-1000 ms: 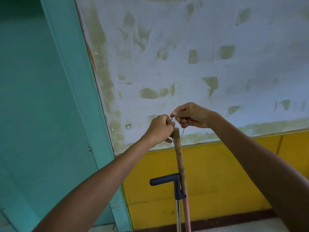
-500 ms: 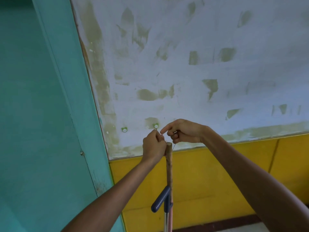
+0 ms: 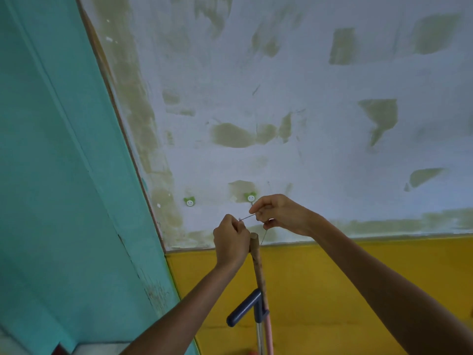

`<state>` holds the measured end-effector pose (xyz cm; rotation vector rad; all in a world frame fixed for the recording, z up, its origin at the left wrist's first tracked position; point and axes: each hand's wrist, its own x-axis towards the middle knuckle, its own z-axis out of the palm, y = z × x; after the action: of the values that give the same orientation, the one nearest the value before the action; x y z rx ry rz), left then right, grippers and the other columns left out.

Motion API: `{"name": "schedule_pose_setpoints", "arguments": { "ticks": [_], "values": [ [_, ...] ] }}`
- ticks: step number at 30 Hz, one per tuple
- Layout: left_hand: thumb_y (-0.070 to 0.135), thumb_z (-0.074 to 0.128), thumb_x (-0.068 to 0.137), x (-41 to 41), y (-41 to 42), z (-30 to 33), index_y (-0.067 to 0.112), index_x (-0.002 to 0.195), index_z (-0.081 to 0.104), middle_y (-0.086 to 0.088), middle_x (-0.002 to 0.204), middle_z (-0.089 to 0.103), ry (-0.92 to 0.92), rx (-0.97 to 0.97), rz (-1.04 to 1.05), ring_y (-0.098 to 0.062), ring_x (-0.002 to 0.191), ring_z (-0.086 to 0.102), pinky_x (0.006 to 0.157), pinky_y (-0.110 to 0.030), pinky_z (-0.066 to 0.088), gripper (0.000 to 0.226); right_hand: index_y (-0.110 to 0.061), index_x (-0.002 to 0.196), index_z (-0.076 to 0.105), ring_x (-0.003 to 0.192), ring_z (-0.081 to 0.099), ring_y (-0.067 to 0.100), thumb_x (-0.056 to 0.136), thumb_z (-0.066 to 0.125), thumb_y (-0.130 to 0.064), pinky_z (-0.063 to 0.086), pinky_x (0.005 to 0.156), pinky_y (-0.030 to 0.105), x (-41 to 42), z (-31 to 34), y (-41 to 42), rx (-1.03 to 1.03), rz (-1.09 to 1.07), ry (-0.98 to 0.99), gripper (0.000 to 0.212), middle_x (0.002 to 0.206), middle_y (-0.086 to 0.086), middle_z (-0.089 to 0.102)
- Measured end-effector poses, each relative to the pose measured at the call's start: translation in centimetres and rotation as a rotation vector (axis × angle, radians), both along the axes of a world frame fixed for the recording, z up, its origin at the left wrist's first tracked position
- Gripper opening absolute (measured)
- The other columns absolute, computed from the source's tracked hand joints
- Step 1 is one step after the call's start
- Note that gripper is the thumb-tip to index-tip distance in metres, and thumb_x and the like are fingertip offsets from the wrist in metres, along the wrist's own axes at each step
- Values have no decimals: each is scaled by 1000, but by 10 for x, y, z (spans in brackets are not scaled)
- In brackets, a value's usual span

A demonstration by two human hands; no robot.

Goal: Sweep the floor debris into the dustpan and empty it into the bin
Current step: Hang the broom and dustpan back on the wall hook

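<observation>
The broom's wooden handle (image 3: 258,265) stands upright against the wall, pink lower down. A thin string loop (image 3: 247,217) runs from its top end. My left hand (image 3: 231,243) is curled beside the handle's top and pinches one end of the string. My right hand (image 3: 280,213) pinches the other part of the loop just below a green smiley wall hook (image 3: 251,198). The dustpan's dark blue handle (image 3: 244,307) sits on a metal rod clipped beside the broom handle. The broom head, the pan and the floor debris are out of view.
A second green smiley hook (image 3: 189,201) is on the patchy white wall to the left. A teal door or frame (image 3: 76,201) fills the left side. The lower wall (image 3: 332,290) is yellow.
The view has tilted up and a second hook has come into sight. Both hands have pulled the string loop taut between them and lifted it close to the right-hand hook.
</observation>
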<state>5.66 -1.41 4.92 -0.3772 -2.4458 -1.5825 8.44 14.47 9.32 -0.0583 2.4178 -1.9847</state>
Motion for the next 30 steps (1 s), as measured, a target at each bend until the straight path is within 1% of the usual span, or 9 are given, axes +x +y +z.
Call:
{"name": "schedule_pose_setpoints", "arguments": {
  "ticks": [5,7,10,12,14,18,22,28,30],
  "values": [
    [10,52,96,-37,35,-12,9,70,47,-2,60,51,-60,13,99,-10,49,45,44,-22,33,26,-3,98,69,78,61,15,85,59,4,52,68,27,-48,-10,33,-45,78,6,17,81,5,64],
    [10,51,96,-49,44,-13,8,73,49,-3,62,53,-94,18,117,-17,52,52,43,-23,37,23,0,100,68,78,62,16,86,60,6,54,69,27,-61,-14,42,-61,83,-1,17,82,7,65],
    [8,48,97,-65,54,-20,2,78,52,-14,69,59,-145,59,93,-35,63,66,52,-45,55,20,0,98,67,82,64,20,86,60,8,57,73,30,-76,-24,50,-67,86,-3,16,84,10,66],
    [7,48,97,-74,58,-27,-1,80,53,-21,71,60,-141,59,80,-40,64,67,56,-53,56,20,-1,94,67,83,64,23,87,60,8,58,78,34,-85,-31,53,-62,56,23,14,85,11,66],
    [7,48,97,-84,58,-34,-3,81,53,-25,73,60,-125,63,39,-40,64,67,57,-55,56,20,1,94,66,80,64,23,86,61,10,58,80,39,-91,-38,52,-76,-18,78,13,84,12,66],
    [4,50,95,-107,60,-37,-4,81,56,-24,72,62,-101,70,-14,-38,64,67,55,-52,58,18,-1,85,64,66,64,17,81,65,12,57,69,34,-99,-52,46,40,-286,176,13,73,6,68],
    [3,53,94,-119,69,-48,-2,77,60,-17,67,65,-94,76,-27,-30,59,68,52,-47,59,19,-7,74,61,65,65,25,82,67,5,55,61,36,-100,-78,37,237,-595,278,15,71,10,69],
    [2,53,93,-126,76,-70,-1,73,62,-13,62,64,-111,76,-47,-31,57,67,55,-49,58,22,-22,67,49,55,58,24,86,62,3,49,50,41,-104,-108,18,291,-826,296,34,64,9,64],
    [3,56,92,-130,75,-74,4,69,60,-3,58,61,-70,48,-40,-22,53,64,54,-39,58,23,-27,66,44,55,59,24,86,63,0,49,48,41,-105,-113,14,297,-873,286,39,64,6,65]
  ]
}}
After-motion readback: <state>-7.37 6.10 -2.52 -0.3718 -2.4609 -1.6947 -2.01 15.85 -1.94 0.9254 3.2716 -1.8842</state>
